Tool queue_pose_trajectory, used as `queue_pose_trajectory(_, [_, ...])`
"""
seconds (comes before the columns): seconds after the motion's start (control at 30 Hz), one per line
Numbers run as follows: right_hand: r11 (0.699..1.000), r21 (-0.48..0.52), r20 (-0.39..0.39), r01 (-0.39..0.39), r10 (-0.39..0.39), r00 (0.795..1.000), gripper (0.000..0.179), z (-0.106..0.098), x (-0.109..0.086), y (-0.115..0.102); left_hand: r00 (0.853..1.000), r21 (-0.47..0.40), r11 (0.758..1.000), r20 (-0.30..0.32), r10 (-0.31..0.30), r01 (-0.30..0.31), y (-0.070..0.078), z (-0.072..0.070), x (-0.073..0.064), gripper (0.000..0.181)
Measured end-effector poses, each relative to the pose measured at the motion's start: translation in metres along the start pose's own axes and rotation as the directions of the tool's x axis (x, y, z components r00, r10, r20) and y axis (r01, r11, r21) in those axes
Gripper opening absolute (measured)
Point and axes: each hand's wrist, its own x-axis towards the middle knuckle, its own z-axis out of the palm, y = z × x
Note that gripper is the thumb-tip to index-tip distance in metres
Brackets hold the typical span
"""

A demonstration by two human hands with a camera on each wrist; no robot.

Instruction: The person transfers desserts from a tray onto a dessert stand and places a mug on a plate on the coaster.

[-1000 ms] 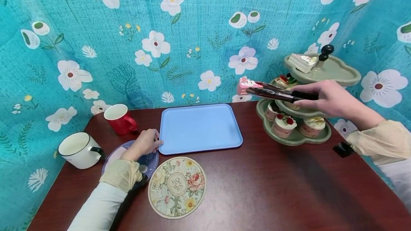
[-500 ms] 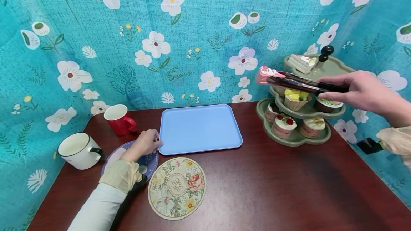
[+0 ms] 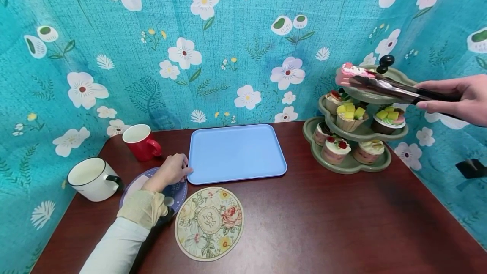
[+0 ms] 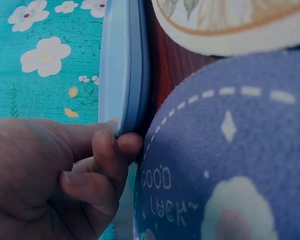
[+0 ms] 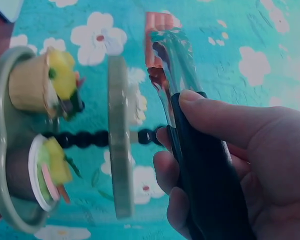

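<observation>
At the left end of the blue tray (image 3: 237, 153), my left hand (image 3: 172, 170) pinches the rim between thumb and fingers, plainly seen in the left wrist view on the tray edge (image 4: 134, 75). My right hand (image 3: 469, 98) grips black-handled metal tongs (image 3: 399, 92) at the far right. A pink cake piece (image 3: 344, 76) with white and pink topping is clamped in the tongs' tips. In the head view the cake overlaps the upper tier of the green three-tier stand (image 3: 384, 137); the right wrist view shows this cake (image 5: 157, 37) above that top tier (image 5: 120, 150), apart from it.
Cupcakes (image 3: 350, 117) and dessert cups (image 3: 335, 151) fill the stand's lower tiers. A red mug (image 3: 140, 143) and a white mug (image 3: 93, 179) stand at the left. A purple round mat (image 3: 179, 191) lies under the left wrist, with a floral round mat (image 3: 209, 223) beside it.
My right hand has moved right, carrying the tongs and pink cake from left of the stand to its top tier, and slightly up. The left hand keeps its place at the tray.
</observation>
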Motion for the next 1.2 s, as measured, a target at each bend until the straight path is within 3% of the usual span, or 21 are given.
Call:
queue_pose_trajectory(0.17, [0.979, 0.202, -0.093, 0.036, -0.017, 0.995, 0.032, -0.005, -0.001, 0.030, 1.000, 0.005, 1.000, 0.009, -0.012, 0.012, 0.000, 0.001, -0.002, 0.019])
queue_pose_trajectory(0.3, [0.964, 0.261, -0.132, 0.045, -0.011, 0.991, 0.041, -0.006, -0.004, 0.041, 1.000, 0.001, 1.000, 0.010, -0.020, 0.020, -0.001, 0.001, -0.003, 0.019])
queue_pose_trajectory(0.47, [0.965, 0.258, -0.139, 0.047, -0.011, 0.990, 0.044, 0.003, -0.011, 0.035, 0.999, -0.003, 1.000, 0.018, -0.027, 0.027, 0.000, 0.002, -0.002, 0.018])
queue_pose_trajectory(0.6, [0.987, 0.160, -0.107, 0.017, 0.000, 0.994, 0.025, 0.011, -0.016, 0.026, 1.000, -0.008, 1.000, 0.017, -0.019, 0.019, 0.002, 0.001, -0.001, 0.018])
queue_pose_trajectory(0.73, [0.999, 0.039, -0.055, 0.002, 0.000, 0.998, 0.045, 0.014, -0.020, 0.014, 1.000, -0.005, 1.000, 0.016, -0.012, 0.012, 0.004, 0.000, 0.000, 0.018])
queue_pose_trajectory(0.93, [1.000, -0.012, -0.022, 0.020, -0.020, 1.000, 0.049, 0.017, -0.032, -0.001, 1.000, 0.007, 1.000, 0.006, 0.018, -0.018, 0.003, -0.001, -0.001, 0.017])
queue_pose_trajectory(1.1, [0.996, -0.071, 0.084, 0.057, -0.051, 0.995, 0.057, 0.029, -0.044, -0.012, 1.000, 0.015, 1.000, 0.010, 0.004, -0.004, 0.003, -0.001, 0.000, 0.017])
queue_pose_trajectory(1.2, [0.992, -0.076, 0.169, 0.103, -0.090, 0.982, 0.062, 0.041, -0.051, -0.016, 1.000, 0.013, 1.000, 0.015, -0.012, 0.012, 0.003, -0.001, 0.000, 0.018])
